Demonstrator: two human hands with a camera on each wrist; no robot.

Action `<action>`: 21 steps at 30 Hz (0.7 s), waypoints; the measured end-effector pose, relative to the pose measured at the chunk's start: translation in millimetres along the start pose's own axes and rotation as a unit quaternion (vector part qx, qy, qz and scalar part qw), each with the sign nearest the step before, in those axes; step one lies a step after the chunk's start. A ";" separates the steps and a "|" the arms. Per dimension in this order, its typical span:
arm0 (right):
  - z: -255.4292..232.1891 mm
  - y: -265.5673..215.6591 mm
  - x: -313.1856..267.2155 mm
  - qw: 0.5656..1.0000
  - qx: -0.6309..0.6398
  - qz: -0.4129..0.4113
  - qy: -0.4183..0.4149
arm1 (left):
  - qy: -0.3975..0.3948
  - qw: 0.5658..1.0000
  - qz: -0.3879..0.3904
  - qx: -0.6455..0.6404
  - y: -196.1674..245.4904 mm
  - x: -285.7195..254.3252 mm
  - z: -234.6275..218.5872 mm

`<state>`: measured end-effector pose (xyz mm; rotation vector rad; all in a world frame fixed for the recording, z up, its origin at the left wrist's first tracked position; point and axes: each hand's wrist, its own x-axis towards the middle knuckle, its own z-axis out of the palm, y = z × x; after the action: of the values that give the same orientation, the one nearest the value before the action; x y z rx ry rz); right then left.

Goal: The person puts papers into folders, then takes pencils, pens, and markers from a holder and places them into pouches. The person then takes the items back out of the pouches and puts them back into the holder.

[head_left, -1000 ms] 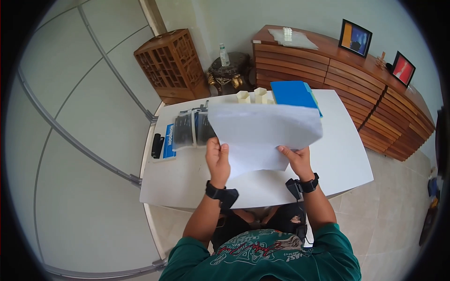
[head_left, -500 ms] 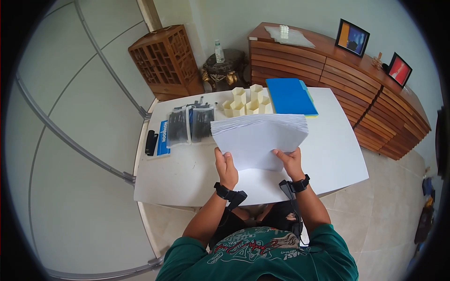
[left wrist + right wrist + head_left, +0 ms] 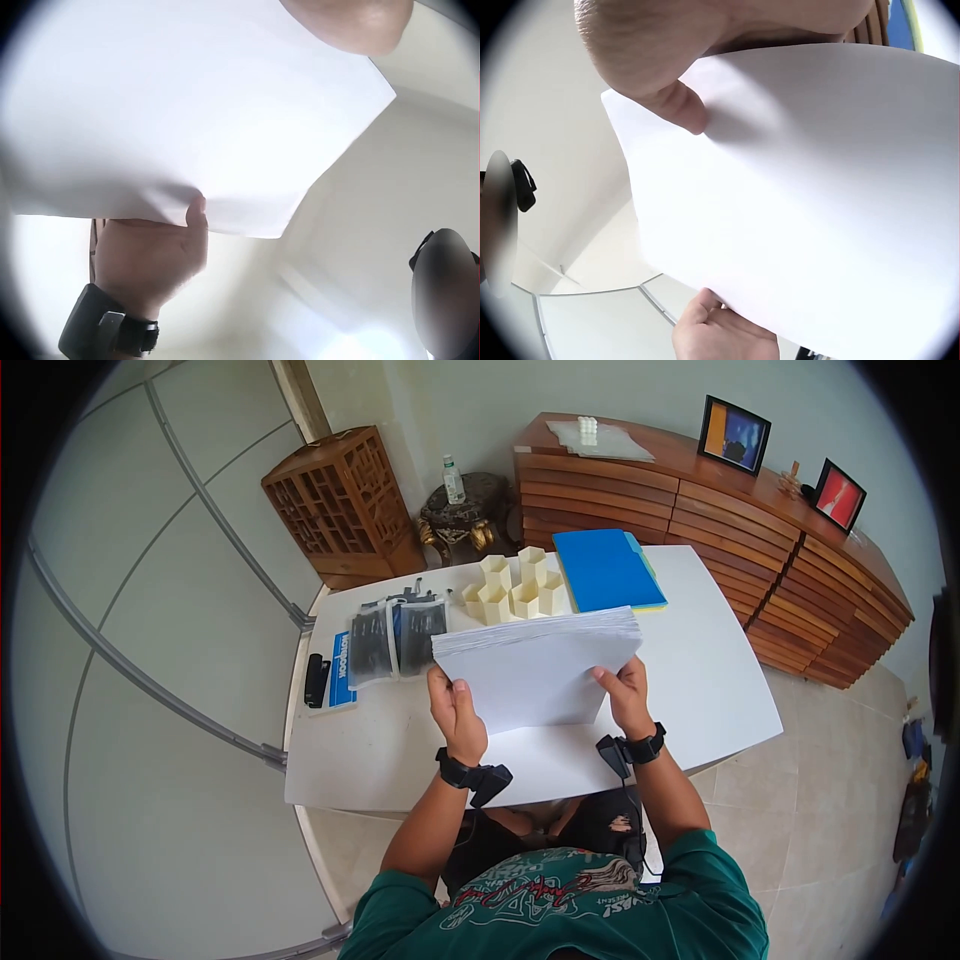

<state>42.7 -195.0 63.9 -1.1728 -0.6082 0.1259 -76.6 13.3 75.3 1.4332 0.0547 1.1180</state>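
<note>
A thick stack of white paper (image 3: 535,675) stands upright on its lower edge at the middle of the white table, its top layers fanned a little. My left hand (image 3: 458,715) grips its left side, thumb on the near face. On the right side my right hand (image 3: 627,698) pinches it, thumb in front and fingers behind. In the left wrist view the paper (image 3: 195,112) fills the upper part, with the right hand (image 3: 150,259) at its edge. The right wrist view shows the right thumb pressing the sheet (image 3: 795,195) and the left hand (image 3: 724,334) at the far edge.
Behind the paper stand several cream hexagonal holders (image 3: 495,600) and a blue folder (image 3: 605,570). To the left lie dark-filled mesh pouches (image 3: 370,645), a notebook (image 3: 340,678) and a black stapler-like object (image 3: 316,680). A wooden cabinet (image 3: 600,495) is beyond the table (image 3: 700,690).
The paper has come down from a tilted, raised pose to upright on the table, uncovering the cream holders. Both hands still hold its sides.
</note>
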 end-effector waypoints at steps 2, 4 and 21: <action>2.9 -16.9 9.0 0.998 0.001 -0.055 -0.008 | -0.002 1.000 0.013 -0.011 11.5 11.7 2.0; 2.2 -30.3 16.9 0.998 0.006 -0.061 -0.015 | -0.022 0.999 0.040 -0.016 16.4 21.3 -0.7; -4.6 -4.4 -2.3 0.998 -0.023 -0.045 -0.030 | -0.018 1.000 -0.001 -0.016 -15.5 -6.0 -7.7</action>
<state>42.2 -201.5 65.8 -1.1863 -0.7196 0.0705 -75.8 19.0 57.9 1.4243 0.0139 1.0863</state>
